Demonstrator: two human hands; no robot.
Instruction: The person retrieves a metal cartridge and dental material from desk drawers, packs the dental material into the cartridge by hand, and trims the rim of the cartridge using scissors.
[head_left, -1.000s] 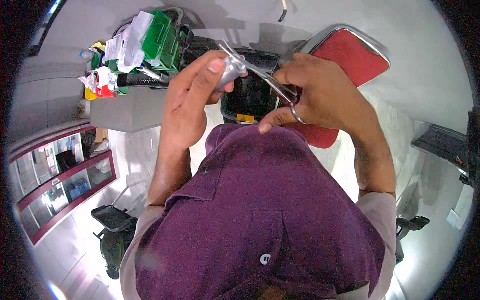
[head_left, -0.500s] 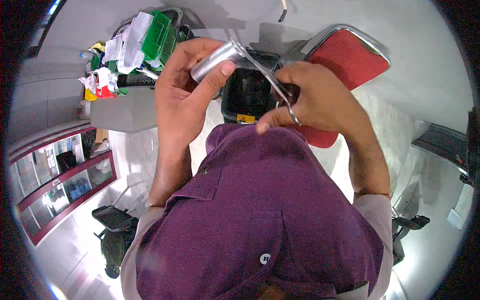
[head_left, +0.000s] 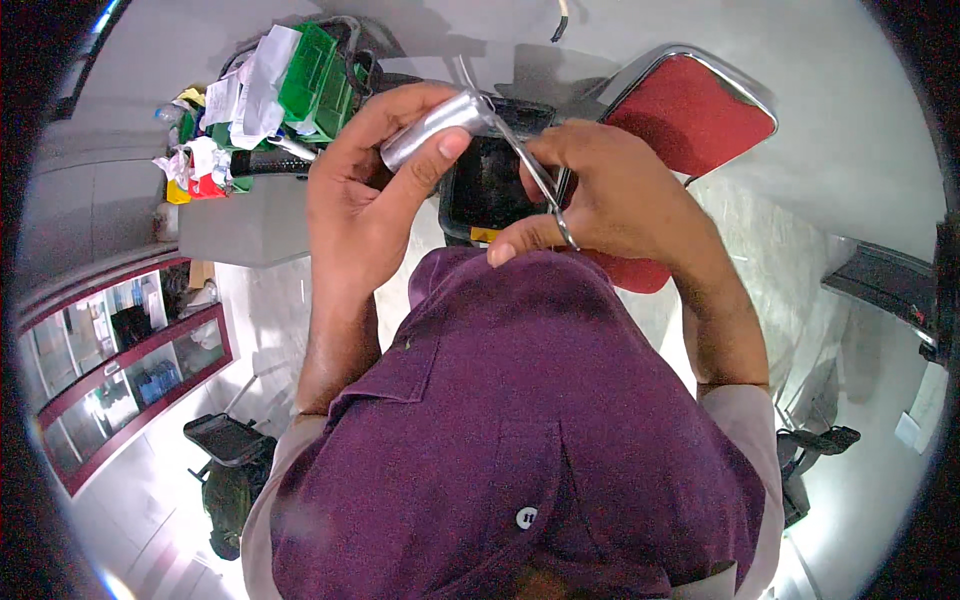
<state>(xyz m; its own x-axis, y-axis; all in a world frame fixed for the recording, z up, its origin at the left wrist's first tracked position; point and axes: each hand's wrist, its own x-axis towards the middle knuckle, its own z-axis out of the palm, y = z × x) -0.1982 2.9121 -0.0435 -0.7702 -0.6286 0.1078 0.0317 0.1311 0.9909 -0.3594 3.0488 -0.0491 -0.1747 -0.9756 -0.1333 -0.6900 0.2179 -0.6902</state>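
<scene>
My left hand (head_left: 352, 205) is closed round a short silver metal cylinder (head_left: 432, 132), tilted with its far end up and to the right. The thumb presses along its near side and the fingers wrap behind it. My right hand (head_left: 625, 190) grips slim, shiny metal scissors (head_left: 537, 168) by the handle, thumb stretched beside the ring. Their blades reach up to the left and meet the cylinder's far end, one thin tip sticking out beyond it. Whether the blades bite into anything there cannot be made out. The fingers of the right hand partly hide the handle.
Below my hands stands a black container (head_left: 485, 185) with a yellow label. A red-seated chair (head_left: 690, 115) is to the far right. At the far left, green bins (head_left: 310, 75) and papers crowd a grey surface. A glass-fronted cabinet (head_left: 130, 365) with maroon trim stands left.
My right hand and the scissors have shifted left, closer to the cylinder, and the handle has swung lower left. More of a thin blade tip shows above the cylinder. My left hand barely moved.
</scene>
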